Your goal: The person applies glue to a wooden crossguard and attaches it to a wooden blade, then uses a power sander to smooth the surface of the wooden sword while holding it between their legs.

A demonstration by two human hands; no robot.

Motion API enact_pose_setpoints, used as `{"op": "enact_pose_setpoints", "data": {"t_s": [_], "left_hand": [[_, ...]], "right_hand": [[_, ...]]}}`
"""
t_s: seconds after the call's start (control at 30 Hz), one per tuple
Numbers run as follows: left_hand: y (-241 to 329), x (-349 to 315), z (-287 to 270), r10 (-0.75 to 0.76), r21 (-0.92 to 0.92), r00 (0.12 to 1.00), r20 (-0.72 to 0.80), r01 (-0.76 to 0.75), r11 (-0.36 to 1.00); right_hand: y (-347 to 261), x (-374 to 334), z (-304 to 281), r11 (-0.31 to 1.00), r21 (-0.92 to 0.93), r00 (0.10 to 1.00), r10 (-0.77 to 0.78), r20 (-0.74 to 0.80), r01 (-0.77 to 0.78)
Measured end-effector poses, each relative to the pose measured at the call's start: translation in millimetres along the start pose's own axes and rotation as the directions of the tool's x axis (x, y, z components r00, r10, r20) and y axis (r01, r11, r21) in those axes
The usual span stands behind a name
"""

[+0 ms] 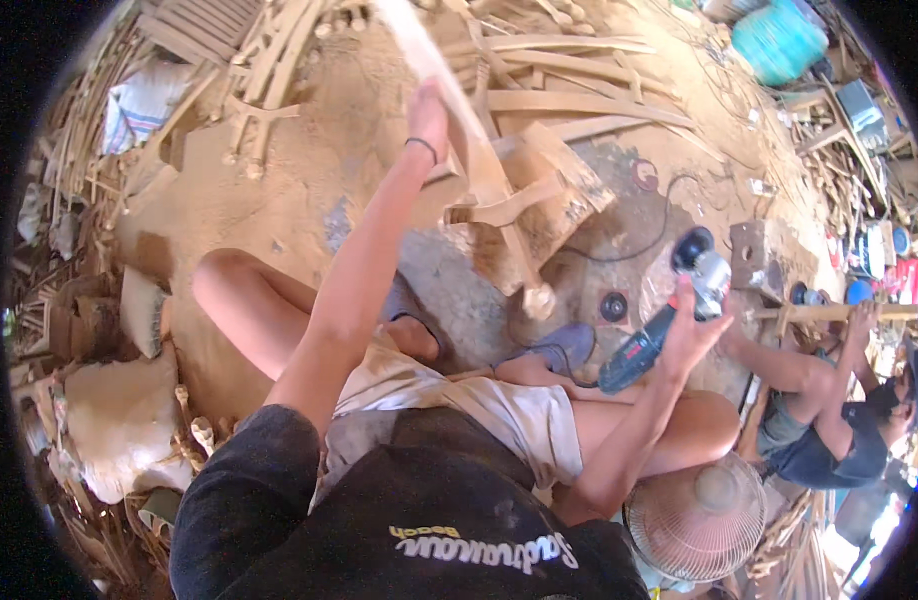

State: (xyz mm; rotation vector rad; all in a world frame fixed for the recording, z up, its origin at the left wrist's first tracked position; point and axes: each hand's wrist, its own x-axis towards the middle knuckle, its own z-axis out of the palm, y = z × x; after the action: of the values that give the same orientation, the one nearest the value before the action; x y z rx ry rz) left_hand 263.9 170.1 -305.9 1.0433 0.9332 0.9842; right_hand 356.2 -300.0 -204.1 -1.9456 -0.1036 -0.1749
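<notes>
My left hand [431,118] grips a long, pale wooden furniture part [494,185], which slants from the top of the view down toward my feet. A curved crosspiece [519,203] juts from its side, and its lower end is a rounded knob. The part leans across a squat wooden block [577,200]. My right hand [694,335] is wrapped round an angle grinder [637,350], held above my right knee, apart from the wood. The grinder's dark disc [693,248] points away from me.
A loose black disc [613,306] lies on the floor near my right foot. A power cord [619,257] curves behind the block. Piled wooden parts [579,85] lie ahead. A fan [697,515] stands at my right, and a co-worker [829,430] sits beyond, holding wood.
</notes>
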Motion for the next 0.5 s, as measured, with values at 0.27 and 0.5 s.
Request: {"op": "enact_pose_setpoints", "data": {"t_s": [0.27,0.5], "left_hand": [[-29.9,-16.1,15.4,0.090,0.722,0.863,0.497,-0.469,0.509],[-75.8,-95.7,20.2,-0.097,0.710,0.775,0.624,-0.510,0.486]], "right_hand": [[-12.6,-8.7,12.3,0.950,0.301,0.991,0.047,0.125,-0.083],[2.3,-5.6,6.5,0.956,0.234,0.967,0.124,0.223,-0.176]]}}
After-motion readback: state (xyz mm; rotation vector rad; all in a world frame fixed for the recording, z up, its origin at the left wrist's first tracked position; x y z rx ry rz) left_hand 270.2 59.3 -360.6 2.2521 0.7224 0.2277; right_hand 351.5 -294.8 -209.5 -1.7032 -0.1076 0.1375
